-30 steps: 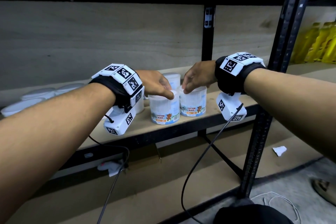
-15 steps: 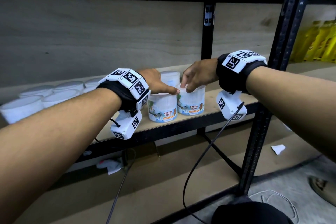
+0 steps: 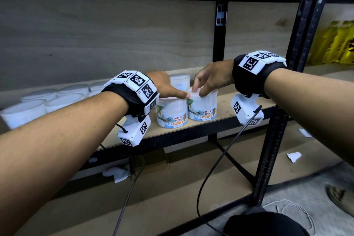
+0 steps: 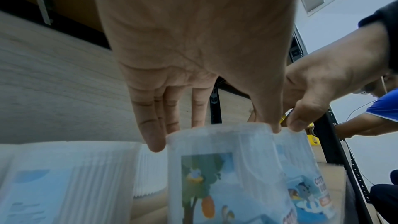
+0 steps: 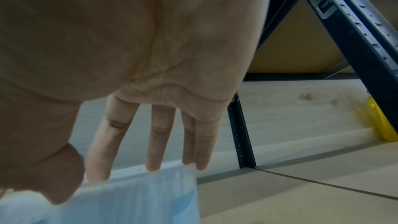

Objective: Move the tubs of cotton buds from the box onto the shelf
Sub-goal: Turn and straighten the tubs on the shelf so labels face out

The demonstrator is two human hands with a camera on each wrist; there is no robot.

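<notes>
Tubs of cotton buds were seen standing upright on the shelf (image 3: 239, 105), two of them touching side by side near its front edge: the left tub (image 3: 171, 113) and the right tub (image 3: 203, 106). A third tub (image 3: 180, 81) was placed behind them, and further white tubs (image 3: 44, 99) were lined up at the far left of the same board. Both forearms were stretched forward and roughly level, with marker-covered wristbands worn on each. The left hand (image 3: 164, 87) was held palm down over the left tub, its fingers (image 4: 150, 125) extended almost straight; their tips were laid against the tub's upper rim, the thumb reaching across to the seam between the two tubs. The right hand (image 3: 212, 78) was arched over the right tub, wrist raised and knuckles high, and its fingers (image 5: 155, 142) were pointed downward, spread slightly, with the tips and the thumb set on the lid's edge. Neither hand was seen wrapped around a tub; only fingertip contact was shown. Yellow bottles (image 3: 337, 42) were visible on the neighbouring bay beyond the dark upright post (image 3: 272, 149), blurred. A scrap of paper (image 3: 294, 156) was seen on the lower board.
</notes>
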